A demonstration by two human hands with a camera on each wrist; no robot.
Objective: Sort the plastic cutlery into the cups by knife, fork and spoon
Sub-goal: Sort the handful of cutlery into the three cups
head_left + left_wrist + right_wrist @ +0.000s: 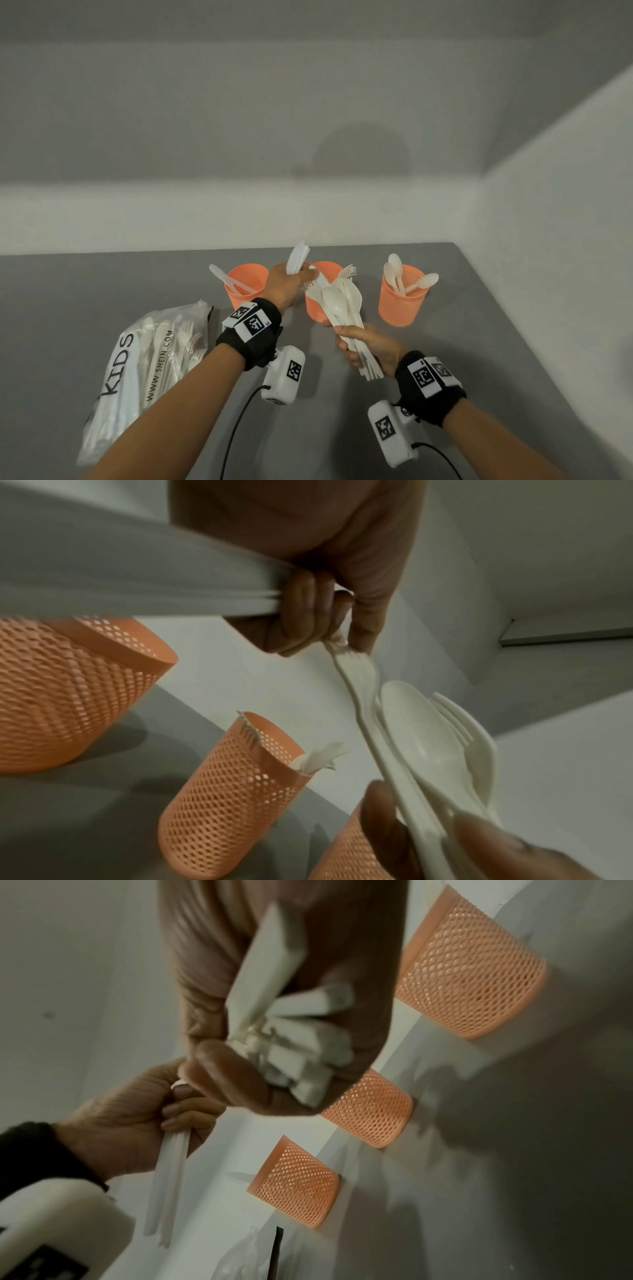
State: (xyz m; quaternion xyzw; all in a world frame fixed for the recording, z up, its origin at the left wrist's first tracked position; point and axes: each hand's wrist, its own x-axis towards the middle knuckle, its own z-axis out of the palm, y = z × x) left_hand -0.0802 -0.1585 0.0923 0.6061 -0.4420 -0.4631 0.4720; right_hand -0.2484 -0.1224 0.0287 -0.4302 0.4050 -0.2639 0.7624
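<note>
Three orange mesh cups stand in a row: the left cup (246,286) holds knives, the middle cup (317,308) forks, the right cup (402,298) spoons. My right hand (346,339) grips a mixed bundle of white forks and spoons (342,301) by the handles (294,1042), in front of the middle cup. My left hand (301,274) holds a few knives (298,257) upright against the palm. Its fingertips (359,639) pinch the tines of one fork (356,674) at the top of the bundle.
A clear plastic bag (147,370) with more white cutlery lies on the grey table (479,342) at the left. White walls close the table's far and right sides. Cables run from both wrist cameras toward the near edge.
</note>
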